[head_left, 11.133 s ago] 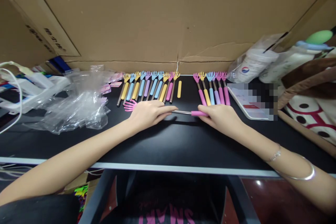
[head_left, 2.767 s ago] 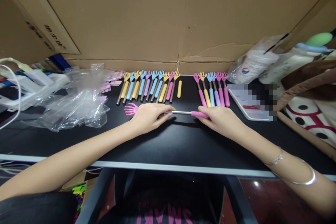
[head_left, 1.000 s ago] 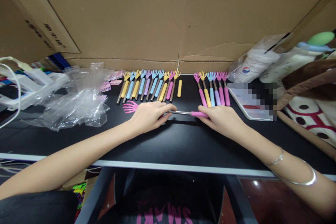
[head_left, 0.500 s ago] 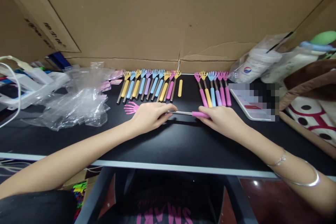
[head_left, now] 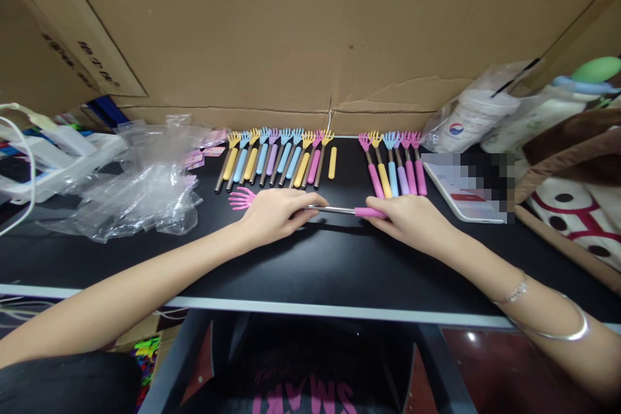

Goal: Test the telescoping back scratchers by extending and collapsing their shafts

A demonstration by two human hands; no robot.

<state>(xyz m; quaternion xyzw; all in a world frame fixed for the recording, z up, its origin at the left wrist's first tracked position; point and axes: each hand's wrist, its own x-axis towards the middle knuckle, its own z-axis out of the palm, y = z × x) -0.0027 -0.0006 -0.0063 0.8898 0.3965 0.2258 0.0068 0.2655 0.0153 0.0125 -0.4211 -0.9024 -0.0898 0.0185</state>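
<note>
Between my hands, a pink back scratcher [head_left: 336,209] lies level above the black table, its hand-shaped head sticking out left of my left hand [head_left: 279,215]. That hand is closed round the metal rod near the head. My right hand [head_left: 405,213] is wrapped round the pink handle at the other end, hiding part of it. Behind my left hand is a row of back scratcher heads on rods [head_left: 264,162] with loose handle sleeves among them, in yellow, blue, purple and pink. Several back scratchers with handles fitted [head_left: 400,171] lie behind my right hand.
Clear plastic bags [head_left: 145,187] lie in a heap on the left, beside a white power strip [head_left: 72,165]. At right are a phone [head_left: 449,197], a bagged cup [head_left: 478,119] and a brown-handled bag [head_left: 567,149]. A cardboard wall [head_left: 272,39] closes off the back.
</note>
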